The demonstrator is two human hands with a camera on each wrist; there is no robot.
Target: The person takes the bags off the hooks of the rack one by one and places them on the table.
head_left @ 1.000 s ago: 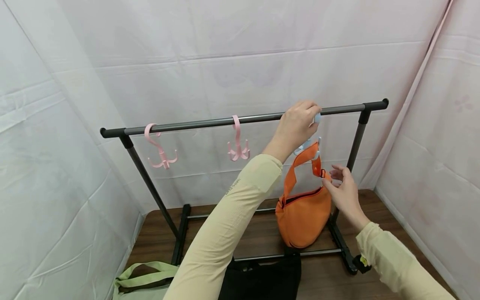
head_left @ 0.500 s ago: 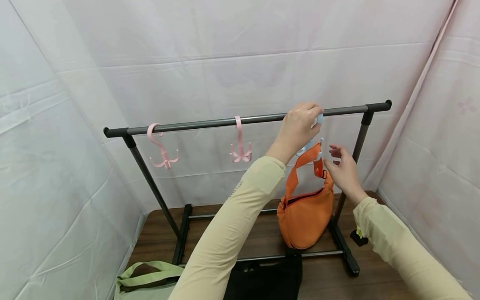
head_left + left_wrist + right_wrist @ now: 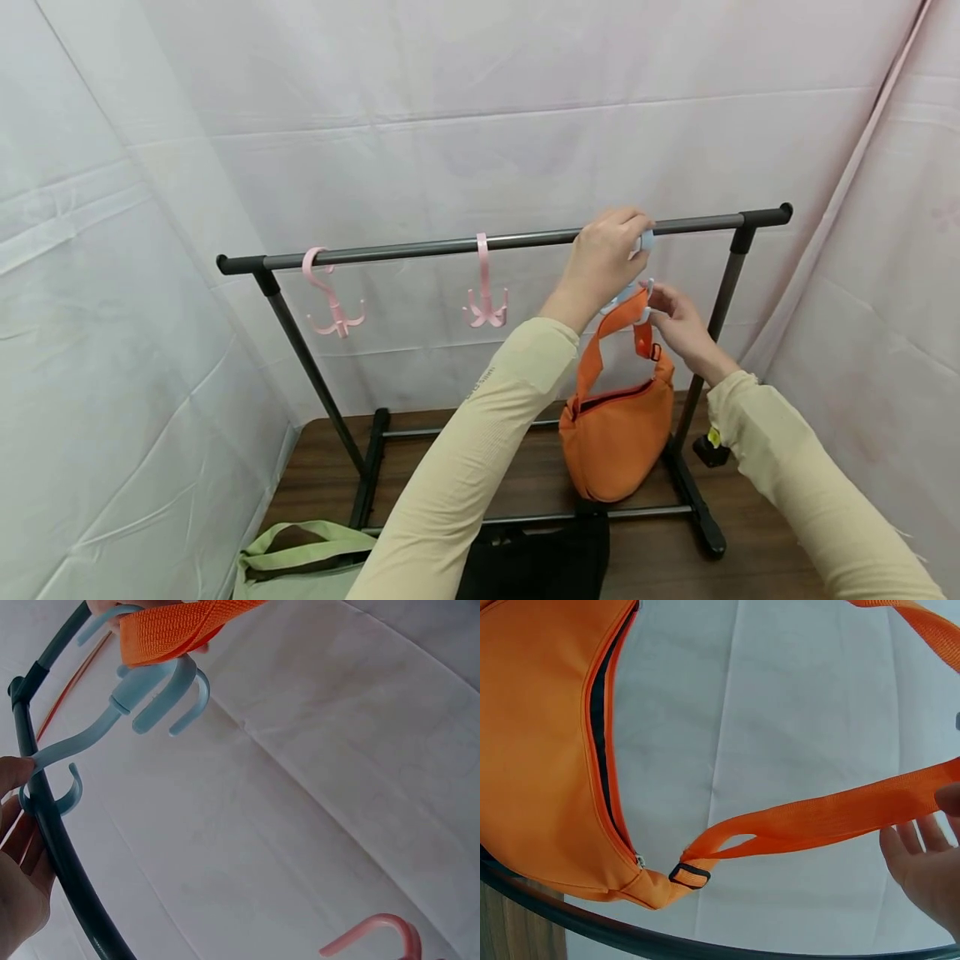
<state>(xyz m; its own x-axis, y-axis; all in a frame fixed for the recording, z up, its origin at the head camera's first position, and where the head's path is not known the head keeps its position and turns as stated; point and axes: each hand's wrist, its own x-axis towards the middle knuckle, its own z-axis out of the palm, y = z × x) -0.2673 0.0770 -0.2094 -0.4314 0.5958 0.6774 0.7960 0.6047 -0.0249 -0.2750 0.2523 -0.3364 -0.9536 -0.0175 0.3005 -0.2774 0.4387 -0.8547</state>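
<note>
On the right half of the black garment rack's rail (image 3: 405, 249), my left hand (image 3: 607, 260) grips the top of a light blue multi-prong hook (image 3: 146, 686), thumb on its stem and fingers behind the rail. An orange shoulder bag (image 3: 618, 442) hangs from that hook, its zip partly undone. My right hand (image 3: 682, 327) pinches the bag's orange strap (image 3: 832, 817) close to the prongs, with the thumb in front and fingers behind. In the head view the left hand hides part of the blue hook.
Two pink hooks, a left one (image 3: 330, 296) and a middle one (image 3: 486, 292), hang on the same rail. Below, a green bag (image 3: 300, 575) and a black bag (image 3: 536, 558) lie in front of the rack on the wooden surface (image 3: 757, 542). Pale curtains (image 3: 450, 100) surround it.
My right hand has moved up from beside the strap's buckle to the strap near the hook, and now pinches it. The left hand keeps its grip on the rail and hook.
</note>
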